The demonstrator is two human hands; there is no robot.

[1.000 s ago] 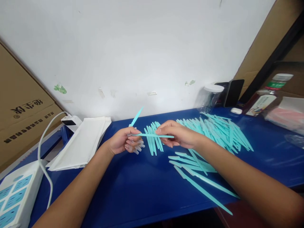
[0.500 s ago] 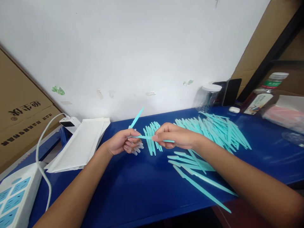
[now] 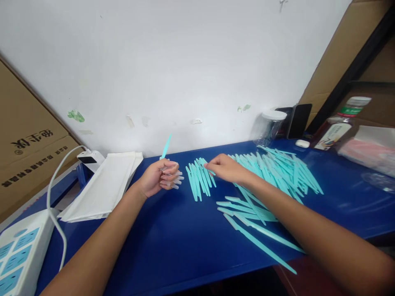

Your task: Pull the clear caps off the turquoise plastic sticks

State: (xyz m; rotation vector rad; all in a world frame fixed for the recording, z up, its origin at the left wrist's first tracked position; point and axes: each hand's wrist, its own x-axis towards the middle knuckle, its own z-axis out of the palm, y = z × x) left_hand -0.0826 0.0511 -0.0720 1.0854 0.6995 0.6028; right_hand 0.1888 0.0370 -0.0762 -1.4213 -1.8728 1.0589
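My left hand [image 3: 159,177] is closed around several clear plastic caps [image 3: 178,179], whose ends stick out past the fingers. A turquoise eyebrow razor [image 3: 166,146] points up from behind the thumb of that hand. My right hand [image 3: 224,167] is pinched at the right side of a small row of turquoise eyebrow razors [image 3: 197,179] on the table. The end of one razor shows at its fingertips; the rest is hidden among the row. Behind the right hand and forearm spreads a larger heap of eyebrow razors [image 3: 277,168].
Several loose razors [image 3: 262,244] lie toward the front edge of the blue table [image 3: 173,246]. White envelopes [image 3: 101,185], a power strip [image 3: 21,250] and a cable stand left. At right are a clear jar [image 3: 268,127], a phone [image 3: 299,120] and a bottle [image 3: 336,127].
My right hand has moved away from the left hand and over to the small row, taking a razor there. My left hand has shifted slightly left, its upright razor with it.
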